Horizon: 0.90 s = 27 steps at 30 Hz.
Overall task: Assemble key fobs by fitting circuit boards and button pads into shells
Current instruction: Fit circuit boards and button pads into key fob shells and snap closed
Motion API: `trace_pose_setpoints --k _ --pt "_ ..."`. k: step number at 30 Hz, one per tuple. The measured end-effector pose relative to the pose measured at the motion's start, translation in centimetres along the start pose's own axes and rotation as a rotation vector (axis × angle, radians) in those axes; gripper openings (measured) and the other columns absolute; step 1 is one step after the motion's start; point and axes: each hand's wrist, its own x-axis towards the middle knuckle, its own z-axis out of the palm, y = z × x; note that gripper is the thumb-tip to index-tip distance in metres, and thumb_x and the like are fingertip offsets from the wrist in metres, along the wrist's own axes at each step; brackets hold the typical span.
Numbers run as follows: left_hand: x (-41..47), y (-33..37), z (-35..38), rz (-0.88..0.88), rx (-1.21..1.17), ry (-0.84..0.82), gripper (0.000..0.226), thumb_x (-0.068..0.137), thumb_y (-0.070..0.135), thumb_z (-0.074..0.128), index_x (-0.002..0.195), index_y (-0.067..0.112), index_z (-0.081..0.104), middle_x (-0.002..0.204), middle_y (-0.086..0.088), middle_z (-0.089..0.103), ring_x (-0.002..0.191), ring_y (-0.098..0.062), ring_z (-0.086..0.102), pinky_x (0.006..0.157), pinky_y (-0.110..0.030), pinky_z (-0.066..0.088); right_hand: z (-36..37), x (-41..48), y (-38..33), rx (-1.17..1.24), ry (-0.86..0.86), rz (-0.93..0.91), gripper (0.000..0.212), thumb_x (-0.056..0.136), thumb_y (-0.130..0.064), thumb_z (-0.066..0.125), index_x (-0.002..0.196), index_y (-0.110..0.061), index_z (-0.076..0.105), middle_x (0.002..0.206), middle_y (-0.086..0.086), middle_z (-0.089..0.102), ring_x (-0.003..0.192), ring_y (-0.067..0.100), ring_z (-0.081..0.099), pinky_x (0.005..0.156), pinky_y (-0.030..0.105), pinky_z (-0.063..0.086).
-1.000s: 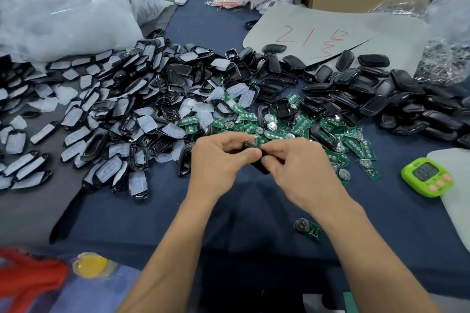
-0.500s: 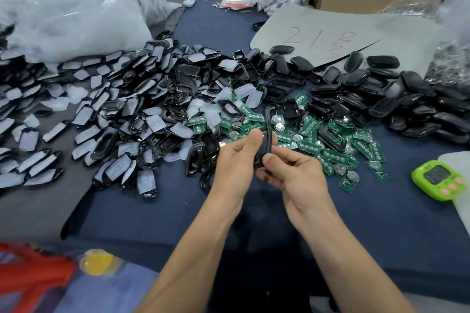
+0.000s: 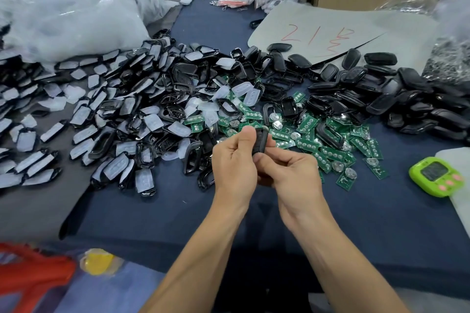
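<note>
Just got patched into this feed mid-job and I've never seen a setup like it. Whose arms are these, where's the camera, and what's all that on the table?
No machine here: these are a person's bare arms, seen from one wide-angle camera worn on their head, looking forward and down. The left hand and right hand together grip a black key fob shell above the blue cloth. Beyond lies a scatter of green circuit boards. To the left spreads a heap of black shell frames and whitish button pads; to the right, a pile of closed black shells. A green timer sits near the right edge, and a pale sheet with red writing lies farther back. The fingers hide what is inside the held shell.
</note>
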Motion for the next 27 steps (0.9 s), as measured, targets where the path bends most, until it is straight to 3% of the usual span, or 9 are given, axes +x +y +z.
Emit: trace_pose_setpoints --k 3,9,13,15,17,19,22,24,27 --pt "0.0 0.3 0.2 -0.065 -0.038 -0.067 0.045 0.103 0.040 0.054 0.074 0.021 0.082 0.077 -0.006 0.079 0.061 -0.013 0.072 0.042 -0.024 0.049 -0.5 0.1 0.0 0.045 0.003 0.006 0.023 0.089 0.009 0.070 0.081 -0.008 0.084 0.071 0.009 0.075 0.058 0.017 0.068 0.057 0.026 0.057" --pt "0.1 0.1 0.8 -0.104 -0.093 -0.067 0.043 0.104 0.039 0.055 0.073 0.022 0.080 0.083 -0.007 0.079 0.068 -0.019 0.073 0.049 -0.029 0.055 -1.9 0.3 0.1 -0.169 -0.113 -0.024 0.017 0.089 -0.002 0.073 0.078 -0.011 0.082 0.068 0.008 0.073 0.062 0.018 0.067 0.063 0.033 0.060" --pt "0.7 -0.5 1.1 -0.100 -0.005 -0.150 0.045 0.108 0.032 0.053 0.075 0.020 0.080 0.083 -0.007 0.078 0.061 -0.019 0.070 0.039 -0.024 0.047 -3.1 0.7 -0.8 -0.287 -0.136 0.024 0.022 0.093 -0.005 0.071 0.073 -0.007 0.079 0.065 0.014 0.072 0.057 0.022 0.066 0.058 0.036 0.061" --pt "1.1 -0.7 1.4 -0.108 0.042 -0.193 0.043 0.109 0.032 0.050 0.082 0.025 0.083 0.089 -0.004 0.080 0.071 -0.018 0.073 0.049 -0.026 0.052 -4.1 1.4 -1.7 -0.346 -0.180 0.126 0.021 0.094 -0.001 0.067 0.075 -0.001 0.078 0.068 0.018 0.072 0.054 0.022 0.065 0.054 0.029 0.058" --pt "1.6 -1.0 1.5 -0.098 0.021 -0.195 0.037 0.109 0.033 0.050 0.096 0.027 0.084 0.101 -0.002 0.081 0.093 -0.015 0.075 0.079 -0.031 0.058 -5.6 2.4 -3.4 -0.408 -0.209 0.196 0.017 0.095 0.000 0.063 0.086 0.009 0.073 0.073 0.019 0.073 0.055 0.021 0.067 0.053 0.026 0.057" --pt "2.2 -1.0 1.3 -0.071 0.003 -0.162 0.029 0.105 0.036 0.053 0.109 0.027 0.081 0.108 0.003 0.080 0.111 -0.009 0.072 0.103 -0.031 0.050 -7.7 4.1 -5.8 -0.203 -0.070 0.136 0.015 0.099 -0.005 0.061 0.096 0.007 0.070 0.080 0.017 0.076 0.064 0.022 0.071 0.057 0.026 0.059" --pt "3.1 -0.7 0.7 -0.068 0.030 -0.108 0.034 0.090 0.043 0.057 0.109 0.030 0.081 0.106 0.005 0.081 0.118 -0.008 0.069 0.108 -0.031 0.046 -10.6 6.6 -9.0 0.309 0.068 0.075 0.030 0.105 -0.028 0.053 0.123 -0.005 0.061 0.109 0.014 0.078 0.095 0.024 0.077 0.075 0.032 0.063" --pt "3.7 -0.6 0.3 -0.065 0.057 -0.074 0.027 0.085 0.041 0.059 0.099 0.039 0.083 0.104 0.007 0.081 0.117 -0.005 0.068 0.108 -0.031 0.045 -11.2 7.7 -9.5 0.158 0.089 0.073 0.030 0.103 -0.023 0.059 0.128 -0.006 0.060 0.111 0.015 0.078 0.097 0.026 0.077 0.076 0.034 0.063" --pt "4.7 -0.7 0.0 -0.034 0.139 -0.011 0.023 0.081 0.036 0.065 0.093 0.049 0.081 0.102 0.016 0.080 0.105 0.006 0.069 0.096 -0.022 0.047 -10.4 8.5 -8.4 -0.244 0.128 0.010 0.021 0.095 -0.008 0.070 0.114 -0.014 0.071 0.106 0.016 0.078 0.087 0.020 0.076 0.079 0.034 0.064"
